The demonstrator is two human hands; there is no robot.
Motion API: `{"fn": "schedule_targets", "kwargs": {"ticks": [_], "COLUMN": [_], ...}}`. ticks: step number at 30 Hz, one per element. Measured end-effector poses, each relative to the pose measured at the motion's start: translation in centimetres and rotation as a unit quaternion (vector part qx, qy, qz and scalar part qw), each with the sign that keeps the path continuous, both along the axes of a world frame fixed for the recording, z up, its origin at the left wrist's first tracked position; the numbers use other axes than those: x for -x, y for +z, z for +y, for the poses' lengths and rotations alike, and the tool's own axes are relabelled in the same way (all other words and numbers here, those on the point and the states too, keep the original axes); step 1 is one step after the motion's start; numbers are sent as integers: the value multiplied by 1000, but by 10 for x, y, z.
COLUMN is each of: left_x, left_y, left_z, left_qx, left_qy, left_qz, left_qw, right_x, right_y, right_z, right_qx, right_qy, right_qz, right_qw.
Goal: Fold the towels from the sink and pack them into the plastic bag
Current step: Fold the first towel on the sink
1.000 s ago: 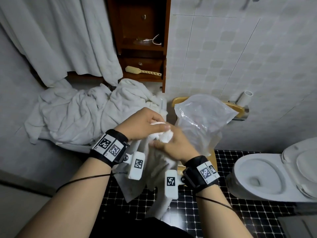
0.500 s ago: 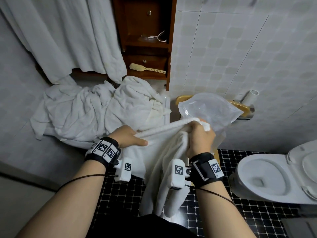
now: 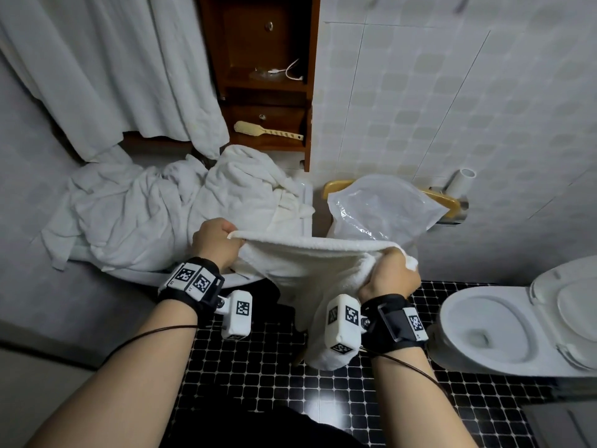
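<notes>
A white towel [image 3: 300, 266] hangs stretched between my two hands in front of me. My left hand [image 3: 216, 244] grips its left top corner, and my right hand [image 3: 389, 276] grips the right top corner with bunched cloth. The towel's lower part droops toward the floor. Behind it, a clear plastic bag [image 3: 381, 208] stands open on a wooden stool [image 3: 336, 185]. More crumpled white towels [image 3: 145, 218] lie heaped over the sink [image 3: 226, 281] at the left, whose rim shows only below the pile.
A toilet [image 3: 504, 331] with its lid up stands at the right. A wooden cabinet [image 3: 268, 76] with a brush [image 3: 265, 130] on its shelf is on the back wall. A white curtain [image 3: 106, 66] hangs at the left. Black mosaic floor [image 3: 265, 376] lies below.
My hands have moved apart from a joined grip in front of me, spreading the towel's top edge wide between them. The left hand rose to the level of the right.
</notes>
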State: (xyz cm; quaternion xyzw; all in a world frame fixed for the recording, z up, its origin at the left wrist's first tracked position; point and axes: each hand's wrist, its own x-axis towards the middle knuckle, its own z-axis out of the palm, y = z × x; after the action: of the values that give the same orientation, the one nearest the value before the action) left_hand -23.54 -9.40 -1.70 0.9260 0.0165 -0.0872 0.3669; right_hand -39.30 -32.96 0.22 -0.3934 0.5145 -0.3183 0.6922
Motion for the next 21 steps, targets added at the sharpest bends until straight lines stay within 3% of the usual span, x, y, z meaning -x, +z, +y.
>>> {"fn": "schedule_targets", "kwargs": {"ticks": [4,7,9,12,17,21], "left_x": [-1,6,6,3,4,17], "left_y": [12,30,37,42,34,20], "left_z": [-1,-12,-19,-25,-30,-38], "left_qx": [168,275,339,360,346,340], "left_qy": [10,-73,-99,-102,-130,-140], "left_qz": [-1,67,91,56,51,86], "left_qw": [986,956,931,926,928,926], "right_x": [0,-3,-7,-14,-14,-15], "right_y": [-13,-21,-20,-18,-23,-11], "right_z": [-8,-9,-6,3,14,21], "right_qx": [-21,36,33,33,157,196], "right_qy": [44,142,190,271,354,344], "right_qz": [21,87,84,57,68,50], "right_qw": [999,985,978,960,920,917]}}
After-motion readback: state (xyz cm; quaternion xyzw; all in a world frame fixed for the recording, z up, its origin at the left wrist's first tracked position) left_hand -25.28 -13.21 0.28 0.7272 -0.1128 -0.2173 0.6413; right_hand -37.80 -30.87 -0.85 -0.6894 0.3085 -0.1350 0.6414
